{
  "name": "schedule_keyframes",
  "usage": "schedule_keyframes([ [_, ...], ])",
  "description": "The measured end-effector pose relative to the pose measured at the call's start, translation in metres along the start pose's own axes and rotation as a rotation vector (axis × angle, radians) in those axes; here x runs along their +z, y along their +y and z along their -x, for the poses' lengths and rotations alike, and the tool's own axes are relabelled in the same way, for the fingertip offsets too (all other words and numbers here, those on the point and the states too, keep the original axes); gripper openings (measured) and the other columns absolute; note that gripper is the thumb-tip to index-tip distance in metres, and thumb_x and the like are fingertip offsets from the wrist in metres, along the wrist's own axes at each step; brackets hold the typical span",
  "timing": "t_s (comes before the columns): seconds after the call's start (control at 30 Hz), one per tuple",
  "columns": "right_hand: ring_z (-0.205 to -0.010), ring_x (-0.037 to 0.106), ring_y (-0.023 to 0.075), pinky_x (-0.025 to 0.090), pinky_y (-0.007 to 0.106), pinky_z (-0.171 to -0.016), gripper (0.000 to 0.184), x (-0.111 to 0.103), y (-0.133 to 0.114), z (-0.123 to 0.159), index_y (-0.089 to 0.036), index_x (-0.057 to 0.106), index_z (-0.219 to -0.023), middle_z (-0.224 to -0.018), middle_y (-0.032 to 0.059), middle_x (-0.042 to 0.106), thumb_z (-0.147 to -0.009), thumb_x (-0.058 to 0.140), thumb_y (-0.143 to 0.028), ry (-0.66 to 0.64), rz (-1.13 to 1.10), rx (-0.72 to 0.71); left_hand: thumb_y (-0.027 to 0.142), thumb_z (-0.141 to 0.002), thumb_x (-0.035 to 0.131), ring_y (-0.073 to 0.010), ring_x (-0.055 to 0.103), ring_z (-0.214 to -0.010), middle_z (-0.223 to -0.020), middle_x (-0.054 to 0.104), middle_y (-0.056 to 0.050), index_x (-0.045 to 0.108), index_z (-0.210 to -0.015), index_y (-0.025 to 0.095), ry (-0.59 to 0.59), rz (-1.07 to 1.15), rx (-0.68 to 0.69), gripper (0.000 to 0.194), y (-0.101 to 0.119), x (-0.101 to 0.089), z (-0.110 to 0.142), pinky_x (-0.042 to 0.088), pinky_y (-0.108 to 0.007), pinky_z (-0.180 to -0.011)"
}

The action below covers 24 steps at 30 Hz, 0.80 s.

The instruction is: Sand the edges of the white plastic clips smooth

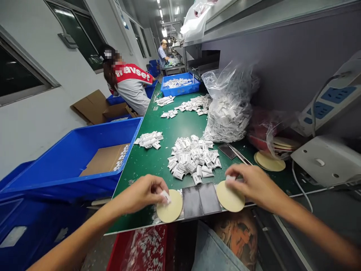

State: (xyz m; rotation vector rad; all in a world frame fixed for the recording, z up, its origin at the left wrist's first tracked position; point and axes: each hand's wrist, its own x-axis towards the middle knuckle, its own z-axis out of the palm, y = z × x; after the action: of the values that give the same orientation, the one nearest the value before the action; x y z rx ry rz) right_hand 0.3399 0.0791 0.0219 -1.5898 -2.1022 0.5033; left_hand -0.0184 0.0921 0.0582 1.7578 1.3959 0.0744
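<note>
My left hand (150, 191) pinches a small white plastic part (166, 197) over a round cream-coloured disc (172, 210) at the table's front edge. To the right, my right hand (246, 183) has its fingers closed on another white plastic part (230, 180), partly hidden by the fingers, above a second cream disc (231, 201). Two dark grey rectangular pads (192, 202) lie side by side between the discs. Just beyond them is a heap of white plastic parts (191, 156).
Smaller piles of white parts (149, 140) lie farther back on the green table (180, 124). A clear bag of parts (228, 116), tweezers (239, 154) and spare discs (270, 162) are at right. Blue bins (73, 139) line the left; a red bin (115, 248) sits below.
</note>
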Motion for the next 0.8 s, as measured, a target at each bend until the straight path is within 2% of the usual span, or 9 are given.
schedule_keyframes([
  [0.07,-0.082,0.064,0.0213,0.043,0.030,-0.070,0.010,0.001,-0.001,0.004,-0.020,0.069,-0.092,-0.088,0.0053,0.071,-0.088,0.061,-0.025,0.185,0.076,0.001,0.045,-0.083,0.068,-0.0153,0.057,-0.070,-0.076,0.067,0.000,0.070,-0.090,0.020,0.159,-0.094,0.018,0.026,-0.003,0.002,0.001,0.038,-0.024,-0.062],
  [0.17,-0.077,0.059,0.0198,0.040,0.030,-0.069,0.012,0.011,-0.006,0.020,-0.019,0.066,-0.088,-0.081,0.0050,0.067,-0.093,0.055,-0.019,0.225,0.102,-0.213,0.041,-0.090,0.062,-0.0168,0.058,-0.076,-0.083,0.067,0.000,0.070,-0.094,0.025,0.356,-0.265,0.152,0.019,-0.011,0.019,0.008,0.041,-0.026,-0.068],
  [0.27,-0.070,0.054,0.0185,0.036,0.031,-0.066,0.021,0.023,-0.013,0.042,-0.018,0.064,-0.083,-0.074,0.0044,0.063,-0.096,0.048,-0.012,0.253,0.150,-0.344,0.030,-0.096,0.055,-0.0180,0.059,-0.084,-0.092,0.070,-0.002,0.069,-0.099,0.026,0.431,-0.349,0.373,0.015,-0.019,0.047,0.019,0.043,-0.028,-0.074],
  [0.37,-0.070,0.058,0.0180,0.038,0.031,-0.066,0.018,0.028,-0.024,0.059,-0.020,0.064,-0.085,-0.074,0.0042,0.065,-0.095,0.051,-0.012,0.251,0.098,-0.255,0.026,-0.099,0.051,-0.0189,0.058,-0.089,-0.096,0.071,-0.004,0.069,-0.107,0.029,0.451,-0.326,0.470,0.021,-0.022,0.065,0.032,0.043,-0.030,-0.077],
  [0.47,-0.066,0.062,0.0144,0.042,0.025,-0.062,0.010,0.023,-0.038,0.069,-0.024,0.065,-0.084,-0.073,-0.0011,0.068,-0.086,0.064,-0.013,-0.006,-0.151,-0.264,0.039,-0.094,0.058,-0.0175,0.059,-0.081,-0.089,0.071,-0.003,0.073,-0.100,0.027,0.175,-0.041,0.326,0.019,-0.019,0.065,0.041,0.044,-0.027,-0.071],
  [0.57,-0.068,0.065,0.0123,0.046,0.021,-0.063,0.011,0.014,-0.043,0.061,-0.026,0.067,-0.081,-0.076,-0.0046,0.071,-0.080,0.070,-0.015,-0.240,-0.362,-0.225,0.053,-0.080,0.072,-0.0147,0.057,-0.065,-0.075,0.069,-0.001,0.074,-0.094,0.021,-0.108,0.254,0.089,0.035,-0.012,0.050,0.039,0.040,-0.024,-0.059],
  [0.6,-0.071,0.066,0.0133,0.046,0.022,-0.065,0.008,0.012,-0.041,0.054,-0.025,0.067,-0.081,-0.078,-0.0039,0.071,-0.082,0.068,-0.017,-0.222,-0.357,-0.122,0.053,-0.078,0.073,-0.0144,0.056,-0.063,-0.072,0.069,-0.001,0.074,-0.091,0.020,-0.095,0.233,0.042,0.036,-0.009,0.043,0.035,0.038,-0.023,-0.058],
  [0.7,-0.075,0.066,0.0187,0.045,0.026,-0.064,0.007,0.006,-0.027,0.029,-0.022,0.069,-0.086,-0.082,0.0016,0.073,-0.085,0.066,-0.028,0.089,-0.211,0.161,0.047,-0.080,0.070,-0.0157,0.059,-0.071,-0.078,0.070,-0.001,0.073,-0.089,0.021,0.150,-0.014,-0.004,0.028,-0.001,0.022,0.022,0.037,-0.023,-0.062],
  [0.8,-0.075,0.066,0.0181,0.046,0.025,-0.065,0.010,0.007,-0.013,0.013,-0.023,0.069,-0.087,-0.083,0.0000,0.073,-0.084,0.067,-0.031,-0.050,-0.263,0.096,0.048,-0.079,0.071,-0.0159,0.059,-0.070,-0.075,0.069,0.001,0.072,-0.086,0.021,0.179,-0.051,-0.004,0.028,0.000,0.009,0.012,0.037,-0.023,-0.061],
])
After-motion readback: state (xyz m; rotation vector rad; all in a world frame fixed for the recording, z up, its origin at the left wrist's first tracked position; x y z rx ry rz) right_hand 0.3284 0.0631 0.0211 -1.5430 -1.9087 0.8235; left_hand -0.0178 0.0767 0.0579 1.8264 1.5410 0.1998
